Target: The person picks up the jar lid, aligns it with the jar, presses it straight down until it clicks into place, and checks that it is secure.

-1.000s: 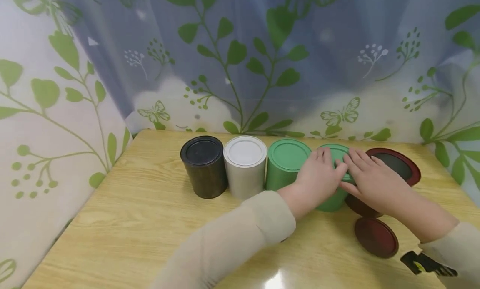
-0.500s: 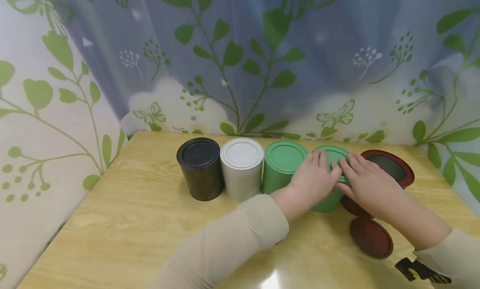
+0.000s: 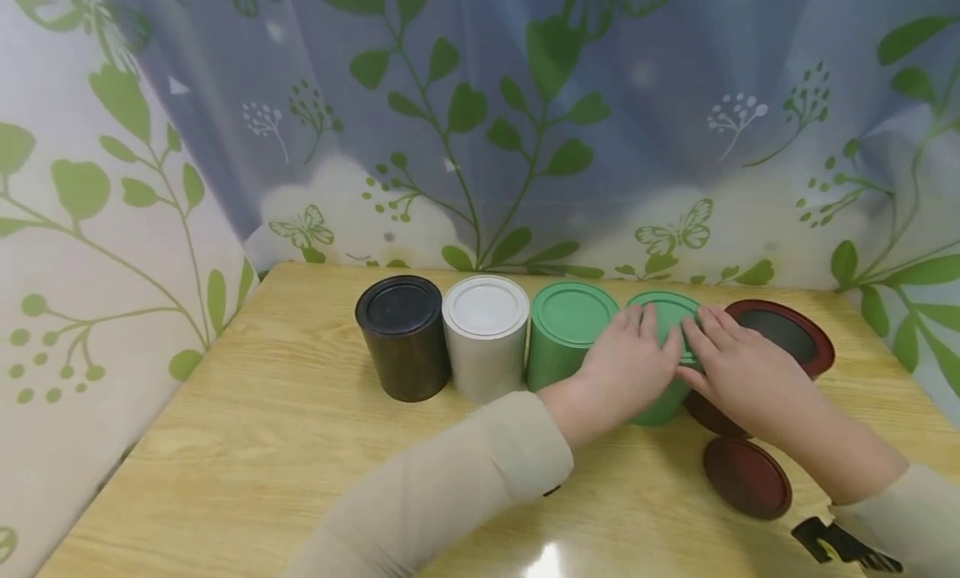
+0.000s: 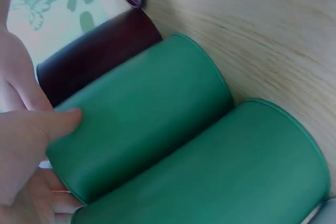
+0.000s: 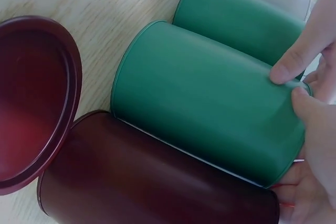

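Both hands lie on top of the rightmost green canister (image 3: 660,399), which stands upright under a green lid. The left hand's (image 3: 626,366) straight fingers press on the lid from the left. On the right side the right hand (image 3: 750,366) does the same, fingers stretched over the rim. In the right wrist view both thumbs touch the canister's side (image 5: 205,98) near its top. A second green canister (image 3: 576,311) stands close at its left. A dark red canister (image 3: 823,357) without its lid stands right of it, partly hidden by the right hand.
A white canister (image 3: 486,353) and a black canister (image 3: 408,353) continue the row leftward, both lidded. A dark red lid (image 3: 746,478) lies in front of the red canister. The wooden table (image 3: 247,445) ends at a leaf-patterned curtain (image 3: 465,186).
The view has shifted slightly. Both hands stay on the same green lid, and the left thumb has moved a little along it. The canisters and the red lid have not moved.
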### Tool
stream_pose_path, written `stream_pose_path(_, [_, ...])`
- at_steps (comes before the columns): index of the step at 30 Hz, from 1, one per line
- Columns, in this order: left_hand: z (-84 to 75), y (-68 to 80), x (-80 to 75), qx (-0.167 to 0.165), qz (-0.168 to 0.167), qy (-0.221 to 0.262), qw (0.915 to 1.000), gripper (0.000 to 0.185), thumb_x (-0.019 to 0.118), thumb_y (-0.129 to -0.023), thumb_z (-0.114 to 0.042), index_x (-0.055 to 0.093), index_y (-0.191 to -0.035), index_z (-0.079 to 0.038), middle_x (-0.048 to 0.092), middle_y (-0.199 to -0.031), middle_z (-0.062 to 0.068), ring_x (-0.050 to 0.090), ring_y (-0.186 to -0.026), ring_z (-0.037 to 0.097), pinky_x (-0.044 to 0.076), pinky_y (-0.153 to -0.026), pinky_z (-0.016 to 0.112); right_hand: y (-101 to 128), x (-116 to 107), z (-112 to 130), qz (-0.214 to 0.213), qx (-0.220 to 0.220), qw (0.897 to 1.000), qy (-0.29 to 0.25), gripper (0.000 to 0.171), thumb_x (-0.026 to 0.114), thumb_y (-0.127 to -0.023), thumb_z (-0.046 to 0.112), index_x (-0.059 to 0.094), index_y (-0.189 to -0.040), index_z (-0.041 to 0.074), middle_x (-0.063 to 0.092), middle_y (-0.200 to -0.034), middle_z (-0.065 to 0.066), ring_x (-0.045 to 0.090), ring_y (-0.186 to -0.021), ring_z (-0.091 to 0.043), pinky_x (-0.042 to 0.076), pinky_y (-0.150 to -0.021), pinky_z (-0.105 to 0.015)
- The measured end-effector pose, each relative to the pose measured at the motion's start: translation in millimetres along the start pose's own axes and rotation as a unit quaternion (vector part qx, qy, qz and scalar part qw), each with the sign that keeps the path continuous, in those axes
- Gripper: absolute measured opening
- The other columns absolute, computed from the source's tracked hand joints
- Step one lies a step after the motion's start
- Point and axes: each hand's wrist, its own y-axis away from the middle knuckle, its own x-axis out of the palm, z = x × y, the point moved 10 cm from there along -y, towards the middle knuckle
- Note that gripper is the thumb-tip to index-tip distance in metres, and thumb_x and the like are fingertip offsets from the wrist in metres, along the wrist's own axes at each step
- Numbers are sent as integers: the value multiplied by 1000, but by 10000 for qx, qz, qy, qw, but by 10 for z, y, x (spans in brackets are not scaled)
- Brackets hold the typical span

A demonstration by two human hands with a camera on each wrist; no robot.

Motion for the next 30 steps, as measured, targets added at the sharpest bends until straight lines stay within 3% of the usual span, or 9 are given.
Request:
stream_pose_path(8, [-23, 37, -27, -27, -173, 8, 9998, 46, 36, -102, -30, 29, -147, -21, 37, -145, 13, 36, -132, 26, 26, -108, 35, 11, 22, 12, 237, 73, 9997, -55, 92, 4, -94, 58, 50, -124, -16, 44, -127, -37, 43, -118, -48, 45, -85, -54])
stream_pose_path(11, [-18, 35, -47, -70, -302, 43, 9995, 45, 35, -103, -28, 31, -147, -21, 39, -143, 13, 37, -131, 26, 27, -108, 35, 13, 39, -3, 406, 169, 9990, -86, 74, 29, -99, 50, 48, -125, -17, 42, -129, -36, 41, -120, -48, 43, -88, -55])
stream_pose_path(15, [-8, 24, -22, -112, -249, 64, 9996, 45, 33, -103, -28, 29, -147, -21, 37, -144, 14, 35, -132, 26, 26, -108, 35, 2, 93, -37, 800, 385, 9956, -284, 63, 57, -93, 32, 43, -129, -17, 38, -133, -36, 36, -124, -48, 36, -95, -58])
stream_pose_path(20, [-5, 20, 12, -149, -54, 153, 9998, 47, 31, -103, -29, 24, -149, -21, 34, -146, 14, 31, -134, 26, 23, -109, 35, 7, 131, -65, 1166, 606, 9907, -363, 65, 56, -93, 36, 42, -133, -13, 35, -136, -35, 32, -126, -48, 29, -97, -62])
stream_pose_path(26, [-5, 25, 13, -98, 69, 272, 9996, 49, 32, -103, -30, 21, -150, -22, 31, -148, 14, 28, -136, 27, 22, -110, 35, 14, 58, -23, 800, 338, 9960, -209, 61, 51, -95, 37, 46, -127, -15, 40, -130, -38, 37, -122, -49, 37, -94, -57])
stream_pose_path(30, [26, 55, 31, -41, 190, 643, 9977, 56, 37, -99, -42, 21, -150, -24, 27, -150, 12, 24, -137, 28, 21, -110, 36, 2, 53, 7, 688, 250, 9970, -242, 61, 55, -93, 34, 47, -126, -17, 40, -129, -40, 37, -122, -50, 38, -94, -55])
